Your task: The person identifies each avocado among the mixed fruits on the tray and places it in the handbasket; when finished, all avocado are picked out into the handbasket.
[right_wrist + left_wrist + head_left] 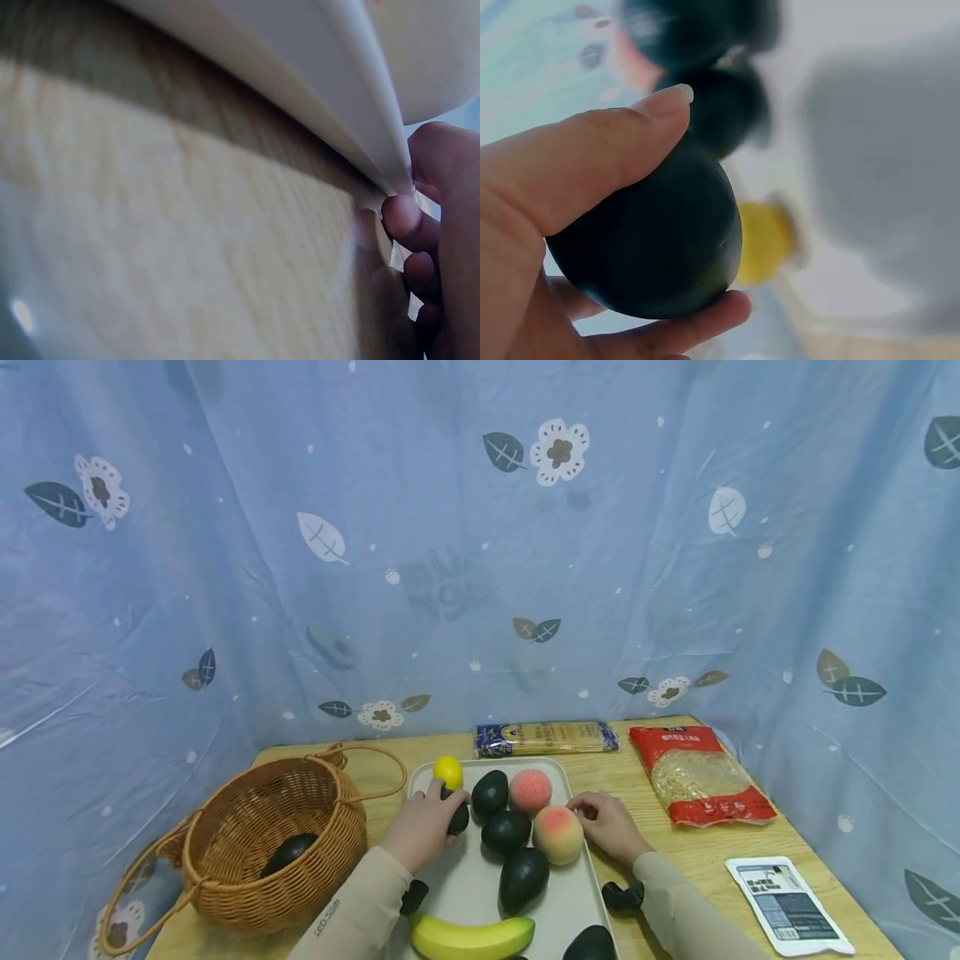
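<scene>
My left hand (426,827) grips a dark avocado (457,814) over the upper left of the white tray (468,868); in the left wrist view, thumb and fingers curl round the avocado (656,232). A yellow lemon (448,772) lies just beyond it. My right hand (609,828) pinches the tray's right rim, beside a large peach (558,835). The right wrist view shows the fingers (403,216) at the tray rim (375,97). Several other avocados (523,881), a pink peach (530,791) and a banana (472,938) rest on the tray.
A wicker basket (277,810) with an avocado (288,853) inside stands at the left. A noodle packet (547,738) lies behind the tray. On the right are a red bag (701,775) and a white packet (787,906). A patterned blue curtain (450,527) hangs behind the table (637,768).
</scene>
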Tool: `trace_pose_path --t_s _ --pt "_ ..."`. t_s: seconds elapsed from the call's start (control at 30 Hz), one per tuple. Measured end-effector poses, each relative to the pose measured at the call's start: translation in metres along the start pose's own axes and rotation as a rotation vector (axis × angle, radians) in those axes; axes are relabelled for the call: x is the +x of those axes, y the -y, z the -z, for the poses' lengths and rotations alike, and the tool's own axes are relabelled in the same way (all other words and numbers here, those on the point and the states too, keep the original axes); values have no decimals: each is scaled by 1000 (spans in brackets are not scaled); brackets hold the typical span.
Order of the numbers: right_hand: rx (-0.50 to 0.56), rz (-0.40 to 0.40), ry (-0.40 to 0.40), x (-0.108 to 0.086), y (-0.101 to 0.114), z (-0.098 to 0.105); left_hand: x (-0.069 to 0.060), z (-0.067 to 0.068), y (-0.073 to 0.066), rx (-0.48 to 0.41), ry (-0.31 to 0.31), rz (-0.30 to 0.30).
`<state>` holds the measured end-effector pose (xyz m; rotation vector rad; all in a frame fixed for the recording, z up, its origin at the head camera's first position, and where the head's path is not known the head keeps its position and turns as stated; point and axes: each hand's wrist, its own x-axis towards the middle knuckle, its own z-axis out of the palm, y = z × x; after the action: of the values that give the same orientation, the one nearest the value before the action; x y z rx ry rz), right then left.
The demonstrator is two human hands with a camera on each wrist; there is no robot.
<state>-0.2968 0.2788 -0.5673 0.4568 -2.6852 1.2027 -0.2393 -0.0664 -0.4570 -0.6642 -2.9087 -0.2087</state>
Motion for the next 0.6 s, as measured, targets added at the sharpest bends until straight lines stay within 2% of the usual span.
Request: trace_pose_path --t_s 0.13,0.27,0.47,0.6 --pt "-6 -20 9 2 0 1 -7 28 2 22 -85 -24" --pt "-2 -20 14 4 0 2 -19 55 12 72 -131 3" --pt "-16 -22 20 5 -1 2 -40 95 40 91 -125 73" --pt "-6 -19 17 4 2 5 -49 115 66 60 -84 141"
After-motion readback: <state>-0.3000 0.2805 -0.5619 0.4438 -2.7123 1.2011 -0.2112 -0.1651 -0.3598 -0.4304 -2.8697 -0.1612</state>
